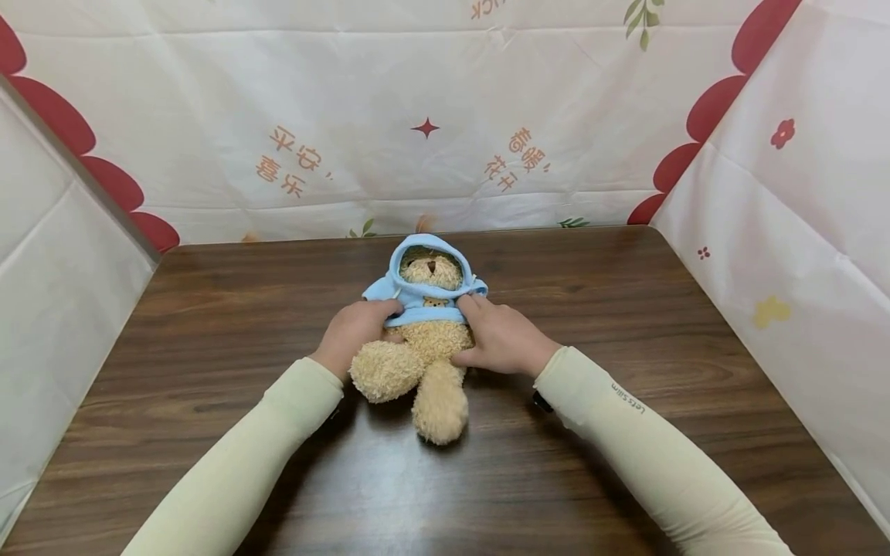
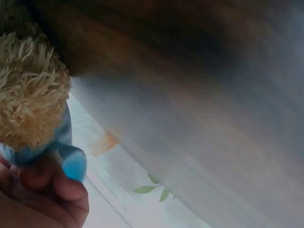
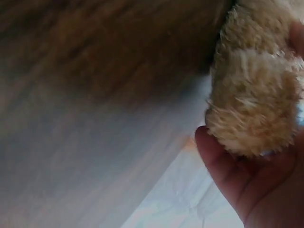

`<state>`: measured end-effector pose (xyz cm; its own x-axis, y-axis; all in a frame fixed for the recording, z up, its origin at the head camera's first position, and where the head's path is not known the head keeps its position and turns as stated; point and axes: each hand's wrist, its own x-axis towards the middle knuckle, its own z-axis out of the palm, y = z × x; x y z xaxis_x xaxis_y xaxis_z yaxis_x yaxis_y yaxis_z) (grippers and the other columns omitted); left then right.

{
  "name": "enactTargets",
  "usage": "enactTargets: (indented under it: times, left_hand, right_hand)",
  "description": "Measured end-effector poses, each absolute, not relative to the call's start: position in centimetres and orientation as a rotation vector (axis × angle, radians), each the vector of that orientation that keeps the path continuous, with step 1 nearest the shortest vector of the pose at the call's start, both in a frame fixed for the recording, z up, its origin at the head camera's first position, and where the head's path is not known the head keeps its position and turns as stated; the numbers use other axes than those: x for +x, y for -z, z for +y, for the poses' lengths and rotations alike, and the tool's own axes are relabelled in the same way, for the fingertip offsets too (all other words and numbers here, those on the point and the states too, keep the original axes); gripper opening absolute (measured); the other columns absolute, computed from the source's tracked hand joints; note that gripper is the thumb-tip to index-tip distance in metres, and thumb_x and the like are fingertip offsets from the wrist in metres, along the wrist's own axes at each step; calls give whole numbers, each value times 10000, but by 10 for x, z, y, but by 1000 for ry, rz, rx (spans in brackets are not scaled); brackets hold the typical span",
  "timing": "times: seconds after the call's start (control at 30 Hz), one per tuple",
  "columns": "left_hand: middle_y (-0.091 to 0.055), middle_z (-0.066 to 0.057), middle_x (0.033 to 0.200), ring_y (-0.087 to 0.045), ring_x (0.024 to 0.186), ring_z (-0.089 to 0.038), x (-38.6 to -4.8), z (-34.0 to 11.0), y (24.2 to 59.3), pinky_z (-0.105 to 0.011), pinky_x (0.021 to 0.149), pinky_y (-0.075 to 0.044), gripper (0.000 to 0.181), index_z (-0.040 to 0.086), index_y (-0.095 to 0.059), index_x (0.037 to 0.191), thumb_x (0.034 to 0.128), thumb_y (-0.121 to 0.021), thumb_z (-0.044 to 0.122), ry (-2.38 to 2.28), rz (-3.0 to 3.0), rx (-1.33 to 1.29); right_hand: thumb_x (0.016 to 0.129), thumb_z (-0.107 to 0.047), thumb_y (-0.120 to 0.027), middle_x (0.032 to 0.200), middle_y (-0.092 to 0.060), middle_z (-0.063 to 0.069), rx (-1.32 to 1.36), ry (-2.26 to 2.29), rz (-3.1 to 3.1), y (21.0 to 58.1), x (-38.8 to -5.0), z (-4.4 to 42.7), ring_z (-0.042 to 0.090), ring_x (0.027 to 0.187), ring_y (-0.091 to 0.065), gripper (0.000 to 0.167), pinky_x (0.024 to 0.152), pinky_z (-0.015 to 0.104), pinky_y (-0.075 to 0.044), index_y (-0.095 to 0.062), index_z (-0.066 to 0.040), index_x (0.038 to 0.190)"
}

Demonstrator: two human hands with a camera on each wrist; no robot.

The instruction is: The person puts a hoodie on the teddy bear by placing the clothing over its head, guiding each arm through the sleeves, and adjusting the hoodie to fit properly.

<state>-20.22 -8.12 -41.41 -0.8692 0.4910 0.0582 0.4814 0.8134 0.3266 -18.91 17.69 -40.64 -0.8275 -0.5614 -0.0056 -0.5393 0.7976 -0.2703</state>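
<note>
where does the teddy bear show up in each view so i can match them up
Head: the teddy bear is near the centre, between the left hand and right hand.
Left wrist: its fur and blue hoodie are at the left edge.
Right wrist: its fur is at the upper right.
Shared landmark: the white cloth beyond the table.

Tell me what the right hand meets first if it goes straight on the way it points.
The fluffy tan plush bear in the light-blue fabric hoodie: the right hand is on the bear's side, so going straight on would likely press into its body first. Exact depth is hard to judge.
</note>
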Motion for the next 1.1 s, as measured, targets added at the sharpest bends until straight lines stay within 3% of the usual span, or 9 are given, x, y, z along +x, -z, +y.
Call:
enactTargets:
  times: [0.13,0.3,0.5,0.67,0.83,0.93,1.0,1.1]
  left_hand:
    - [-541,40,703,-470,610,-191,-197,-79,409,-371,572,-418,305,179,-547,848,819,-785,367,-465,3027,773]
    - [-488,31,606,-466,571,-194,-193,-77,407,-390,556,-448,339,174,-524,740,820,-789,370,-397,3072,766]
    - [-438,18,644,-422,594,-160,-187,-75,410,-335,556,-436,404,161,-475,623,821,-809,272,-410,3128,866]
    - [-333,-21,692,-295,640,-202,-180,-77,416,-325,615,-291,272,154,-411,627,797,-615,97,-600,3122,951]
    - [-454,-35,808,-406,730,-218,-172,-82,413,-371,726,-375,144,120,-607,788,883,-612,228,-662,3039,959]
    - [-497,-30,864,-460,774,-217,-169,-82,410,-400,791,-409,284,112,-652,908,903,-669,395,-669,3009,917]
    - [-493,-24,830,-459,756,-214,-169,-80,409,-398,775,-407,345,128,-637,897,884,-703,467,-643,3026,899]
    - [-444,-7,731,-430,701,-212,-170,-75,410,-379,726,-394,351,153,-569,748,874,-715,446,-571,3089,905]
  right_hand:
    - [809,-452,-762,1009,-465,28,-870,427,2914,406,-188,176,196,625,-500,589,581,360,-435,-432,-123,1169]
    - [798,-410,-776,985,-449,34,-874,474,2909,406,-188,176,181,571,-475,575,547,346,-426,-437,-119,1161]
    - [772,-446,-797,968,-456,25,-890,487,2945,406,-188,176,183,623,-493,582,568,342,-436,-446,-127,1108]
    - [800,-490,-773,960,-474,30,-829,507,2929,406,-187,176,190,669,-497,564,598,356,-441,-450,-125,1084]
    - [823,-504,-746,1013,-490,30,-792,512,2934,406,-187,176,194,728,-530,572,648,371,-467,-456,-116,1127]
    - [819,-485,-758,1019,-492,30,-812,519,2953,406,-187,176,195,739,-536,573,656,376,-476,-462,-112,1138]
    - [821,-474,-762,994,-488,26,-833,517,2967,405,-187,175,190,717,-527,549,638,371,-468,-471,-114,1118]
    - [836,-450,-759,927,-470,19,-875,493,2988,406,-185,175,173,666,-486,471,592,351,-435,-495,-117,1039]
